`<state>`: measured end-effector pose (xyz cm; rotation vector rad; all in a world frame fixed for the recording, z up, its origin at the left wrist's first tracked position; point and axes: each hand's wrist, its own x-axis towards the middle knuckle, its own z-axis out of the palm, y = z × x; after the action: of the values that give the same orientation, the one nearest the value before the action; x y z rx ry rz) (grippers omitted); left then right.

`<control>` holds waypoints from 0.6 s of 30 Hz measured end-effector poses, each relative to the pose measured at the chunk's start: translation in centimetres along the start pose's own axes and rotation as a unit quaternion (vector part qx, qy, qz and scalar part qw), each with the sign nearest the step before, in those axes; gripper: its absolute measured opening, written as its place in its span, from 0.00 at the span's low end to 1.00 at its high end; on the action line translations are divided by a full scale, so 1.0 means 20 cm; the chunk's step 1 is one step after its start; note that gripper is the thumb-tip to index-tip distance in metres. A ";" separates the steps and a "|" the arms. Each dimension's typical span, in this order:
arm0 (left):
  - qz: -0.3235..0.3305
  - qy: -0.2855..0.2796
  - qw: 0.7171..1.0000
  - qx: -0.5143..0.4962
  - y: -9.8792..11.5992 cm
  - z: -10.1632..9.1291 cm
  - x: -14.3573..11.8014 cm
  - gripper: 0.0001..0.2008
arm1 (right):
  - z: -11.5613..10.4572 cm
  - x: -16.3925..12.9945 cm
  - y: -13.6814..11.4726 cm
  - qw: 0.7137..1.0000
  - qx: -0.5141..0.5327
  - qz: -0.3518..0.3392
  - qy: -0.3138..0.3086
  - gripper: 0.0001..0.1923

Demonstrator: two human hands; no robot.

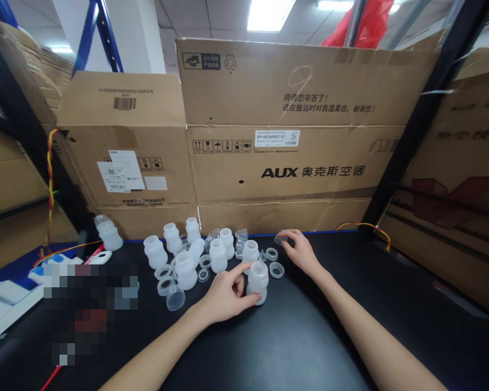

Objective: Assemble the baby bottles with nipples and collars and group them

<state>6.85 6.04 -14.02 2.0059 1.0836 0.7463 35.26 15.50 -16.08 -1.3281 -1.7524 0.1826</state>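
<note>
My left hand (227,293) is closed around a small frosted white baby bottle (258,282), thumb and forefinger at its sides. The bottle stands upright on the black tabletop, a ring seated at its mouth. To the right and farther back, my right hand (302,252) pinches a clear plastic cap (280,238) near the table's back edge. Between the hands lie two translucent rings (276,270). Another open-mouthed bottle (250,250) stands just behind the held one. More bottles (185,271) are grouped on the left among loose rings (165,285) and clear caps (175,297).
A capped bottle (108,233) stands apart at the far left, by a power strip (12,309) and red and yellow wires. Cardboard (277,190) walls the back of the table. Black rack posts (415,108) rise at both sides. Part of the left side is pixelated.
</note>
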 end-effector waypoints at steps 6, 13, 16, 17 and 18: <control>0.003 0.002 1.000 0.004 0.03 0.00 -0.01 0.33 | -0.15 -0.04 -0.25 0.941 0.329 0.015 -0.078 0.24; -0.001 -0.004 1.000 0.020 0.02 0.01 -0.01 0.21 | -0.17 -0.16 -0.52 0.869 0.448 0.010 -0.210 0.31; -0.004 -0.007 0.999 0.037 0.01 0.01 -0.01 0.18 | -0.16 -0.18 -0.54 0.862 0.464 0.015 -0.206 0.27; -0.005 -0.010 0.999 0.043 0.01 0.01 -0.01 0.18 | -0.15 -0.19 -0.55 0.863 0.465 0.017 -0.196 0.27; -0.005 -0.012 0.999 0.048 0.02 0.01 -0.01 0.18 | -0.15 -0.19 -0.55 0.866 0.462 0.018 -0.188 0.27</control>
<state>7.13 5.73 -13.89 2.0833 1.1354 0.6748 29.80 6.60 -9.92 -0.6185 -1.5823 1.2094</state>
